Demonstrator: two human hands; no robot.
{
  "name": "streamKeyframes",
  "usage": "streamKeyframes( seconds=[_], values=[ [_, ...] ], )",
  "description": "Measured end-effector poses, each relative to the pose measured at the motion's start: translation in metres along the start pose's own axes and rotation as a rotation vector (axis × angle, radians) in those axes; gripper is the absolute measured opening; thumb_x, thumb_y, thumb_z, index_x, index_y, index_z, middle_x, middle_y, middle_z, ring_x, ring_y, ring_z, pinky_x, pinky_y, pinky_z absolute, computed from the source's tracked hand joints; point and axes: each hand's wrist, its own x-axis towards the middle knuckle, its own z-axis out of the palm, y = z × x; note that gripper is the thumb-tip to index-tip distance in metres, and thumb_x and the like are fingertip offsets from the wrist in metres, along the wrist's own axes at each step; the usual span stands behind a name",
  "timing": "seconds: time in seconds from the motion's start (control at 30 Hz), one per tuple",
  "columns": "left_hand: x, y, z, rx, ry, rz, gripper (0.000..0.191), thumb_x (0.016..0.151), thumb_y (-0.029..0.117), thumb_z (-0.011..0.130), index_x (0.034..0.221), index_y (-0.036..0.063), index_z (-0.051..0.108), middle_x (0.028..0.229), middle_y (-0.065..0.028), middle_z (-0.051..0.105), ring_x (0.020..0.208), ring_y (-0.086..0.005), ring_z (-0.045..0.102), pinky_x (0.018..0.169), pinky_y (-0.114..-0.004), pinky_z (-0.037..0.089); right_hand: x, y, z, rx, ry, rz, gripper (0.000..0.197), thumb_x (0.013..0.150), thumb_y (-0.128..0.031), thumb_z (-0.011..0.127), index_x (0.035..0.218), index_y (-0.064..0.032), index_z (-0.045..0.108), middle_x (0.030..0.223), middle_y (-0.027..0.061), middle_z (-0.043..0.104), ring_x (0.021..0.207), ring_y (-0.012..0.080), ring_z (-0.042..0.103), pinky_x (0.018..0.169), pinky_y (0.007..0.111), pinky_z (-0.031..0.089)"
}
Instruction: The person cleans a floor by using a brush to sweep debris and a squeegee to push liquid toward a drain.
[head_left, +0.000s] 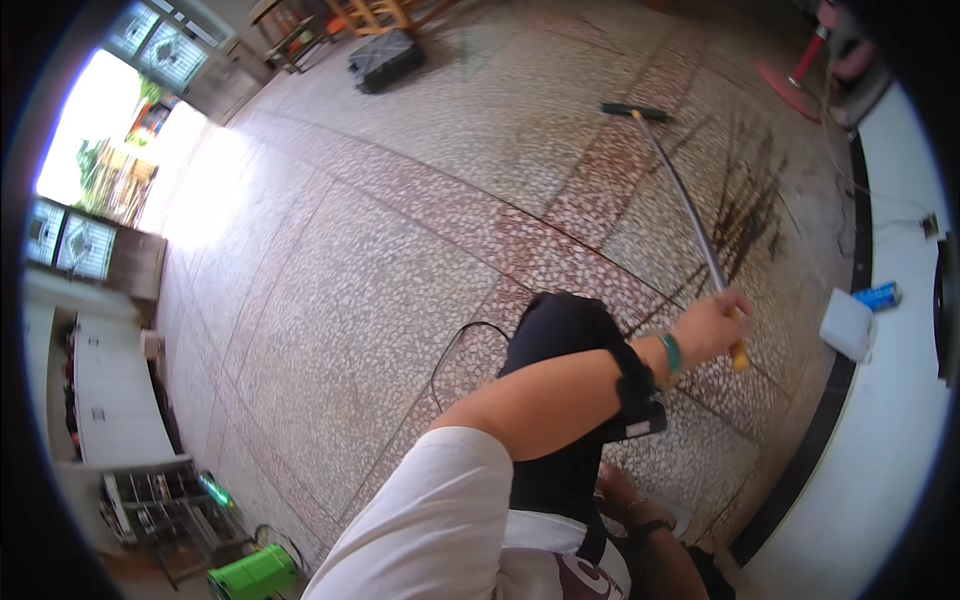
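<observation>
My left hand (709, 328) reaches across to the right and grips the yellow end of a long metal pole (686, 191). At the pole's far end, a narrow dark green head (636, 112) with a yellow joint rests on the speckled floor (360, 285); whether it is a broom or a squeegee is unclear. My right hand (619, 487) hangs low beside my dark-clothed leg (562, 330), a black band at its wrist. Its fingers are partly hidden and blurred. Between my arms sits a flat black device (637, 424).
Dark streaks (742, 202) mark the floor right of the pole. A white ledge (832, 480) along the right holds a white container (847, 326) and a blue box (877, 296). A red stand base (787, 88) and black case (386, 58) stand farther off. A thin cable (450, 349) loops near my leg.
</observation>
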Motion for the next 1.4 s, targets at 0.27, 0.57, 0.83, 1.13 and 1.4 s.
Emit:
streamKeyframes(
  seconds=[0.27,0.57,0.83,1.13,1.4],
  values=[
    [-0.007,-0.005,0.005,0.127,0.054,0.059,0.024,0.075,0.022,0.058,0.094,0.0081,0.053,0.071,-0.0054,0.057,0.064,-0.0163,0.056,0.06,-0.03,0.045,0.004,-0.008,-0.005,0.107,-0.12,0.104,0.032,0.069,-0.01,0.056,0.1,-0.0011,0.054,0.096,0.0204,0.055,0.093,0.0357,0.052,0.078,0.043,0.043],
    [0.007,0.004,0.009,0.151,-0.079,0.036,0.028,0.077,0.016,0.057,0.104,0.0092,0.052,0.08,-0.0045,0.056,0.069,-0.0138,0.055,0.061,-0.027,0.047,-0.047,-0.016,-0.069,0.454,0.841,0.462,0.026,0.077,-0.01,0.053,0.101,-0.0011,0.051,0.094,0.0087,0.056,0.09,0.0178,0.053,0.077,0.03,0.043],
    [0.007,-0.005,0.009,-0.022,0.051,-0.046,0.016,0.082,0.022,0.056,0.096,0.0133,0.055,0.068,0.002,0.046,0.058,-0.0089,0.048,0.048,-0.023,0.042,-0.164,0.004,-0.111,1.209,1.776,0.137,0.034,0.086,-0.009,0.048,0.116,-0.0036,0.033,0.114,0.0154,0.05,0.098,0.0196,0.049,0.084,0.032,0.039],
    [-0.012,0.026,0.002,-0.144,0.038,0.071,0.02,0.085,0.016,0.049,0.103,0.0073,0.049,0.067,-0.0002,0.046,0.056,-0.0083,0.044,0.049,-0.02,0.039,-0.231,0.005,-0.07,0.828,2.085,0.327,0.048,0.083,-0.008,0.052,0.126,-0.005,0.031,0.087,0.0081,0.054,0.084,0.0168,0.052,0.076,0.031,0.043],
    [-0.014,0.02,0.017,-0.029,0.069,0.034,0.022,0.085,0.018,0.05,0.104,0.0082,0.048,0.067,-0.0003,0.045,0.055,-0.0088,0.044,0.047,-0.02,0.037,-0.207,0.08,-0.018,0.581,2.041,1.096,0.048,0.075,-0.031,0.064,0.109,-0.0002,0.049,0.094,0.0118,0.058,0.079,0.02,0.058,0.068,0.03,0.046]
  ],
)
